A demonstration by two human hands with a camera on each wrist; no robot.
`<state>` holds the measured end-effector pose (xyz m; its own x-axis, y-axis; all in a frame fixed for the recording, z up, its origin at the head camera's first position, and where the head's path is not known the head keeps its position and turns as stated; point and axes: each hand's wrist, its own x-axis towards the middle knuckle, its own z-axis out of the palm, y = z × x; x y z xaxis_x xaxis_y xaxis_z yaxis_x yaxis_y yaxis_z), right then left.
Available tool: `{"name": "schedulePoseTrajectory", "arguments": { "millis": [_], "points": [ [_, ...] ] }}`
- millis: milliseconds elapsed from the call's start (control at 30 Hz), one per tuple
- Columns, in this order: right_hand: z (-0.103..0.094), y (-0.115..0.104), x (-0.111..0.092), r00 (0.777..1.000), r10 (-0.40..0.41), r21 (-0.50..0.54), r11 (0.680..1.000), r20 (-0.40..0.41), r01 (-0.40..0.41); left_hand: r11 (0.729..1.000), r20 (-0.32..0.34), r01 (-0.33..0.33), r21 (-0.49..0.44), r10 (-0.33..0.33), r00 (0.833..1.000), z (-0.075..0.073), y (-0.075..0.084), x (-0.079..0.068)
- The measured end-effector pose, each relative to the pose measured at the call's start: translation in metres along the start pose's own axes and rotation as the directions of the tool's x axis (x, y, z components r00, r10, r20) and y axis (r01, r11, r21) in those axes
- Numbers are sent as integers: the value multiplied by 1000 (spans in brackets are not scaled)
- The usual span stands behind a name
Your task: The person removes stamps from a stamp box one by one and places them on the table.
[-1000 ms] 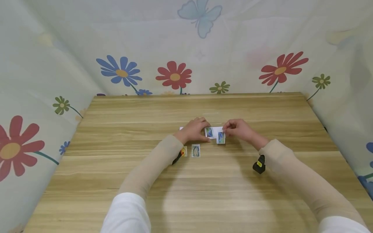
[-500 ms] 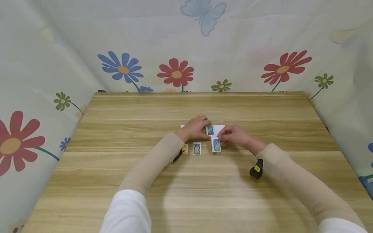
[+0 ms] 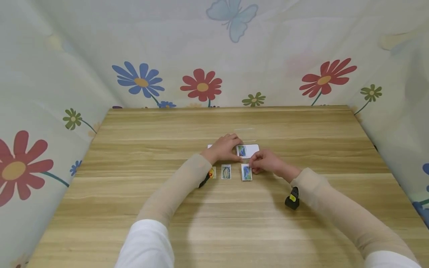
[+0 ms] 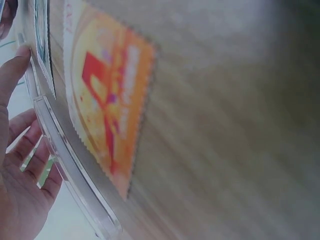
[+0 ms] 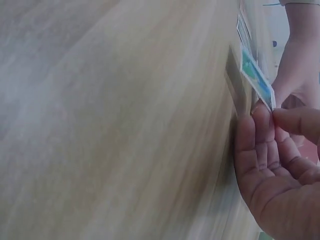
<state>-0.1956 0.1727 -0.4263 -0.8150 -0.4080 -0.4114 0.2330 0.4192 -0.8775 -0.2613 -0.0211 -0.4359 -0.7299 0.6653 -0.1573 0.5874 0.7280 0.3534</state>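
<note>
My right hand (image 3: 264, 162) pinches a blue-and-green stamp (image 3: 246, 172) by its upper right corner, between thumb and fingertips. In the right wrist view that stamp (image 5: 257, 77) is tilted, one edge off the wood. My left hand (image 3: 222, 149) spans a flat clear plastic case (image 4: 75, 167), thumb at the near edge and fingers at the far one. A second blue-and-green stamp (image 3: 241, 150) lies on a white card (image 3: 252, 150) just right of that hand. Near my left wrist lie a grey-green stamp (image 3: 226, 172) and an orange perforated stamp (image 4: 115, 100), partly hidden in the head view.
A thin transparent outline (image 3: 244, 129) lies on the wooden table (image 3: 228, 223) beyond the hands. A black wrist camera (image 3: 292, 199) hangs under the right sleeve. A cloth with printed flowers (image 3: 201, 86) stands behind the table and at both sides.
My right hand has brought its stamp from over the white card toward me and slightly left, lower onto the table beside the grey-green stamp. The left hand has stayed in place.
</note>
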Motion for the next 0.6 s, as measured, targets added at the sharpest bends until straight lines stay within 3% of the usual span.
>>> {"name": "schedulePoseTrajectory", "arguments": {
  "millis": [400,600],
  "points": [
    [14,-1,7,989,17,-85,996,-150,-30,1000,3,-3,-7,3,1000,1,1,-2],
    [17,-4,6,980,-26,-186,983,-199,-11,1000,3,-3,2,3,1000,-1,2,-2]
  ]
}}
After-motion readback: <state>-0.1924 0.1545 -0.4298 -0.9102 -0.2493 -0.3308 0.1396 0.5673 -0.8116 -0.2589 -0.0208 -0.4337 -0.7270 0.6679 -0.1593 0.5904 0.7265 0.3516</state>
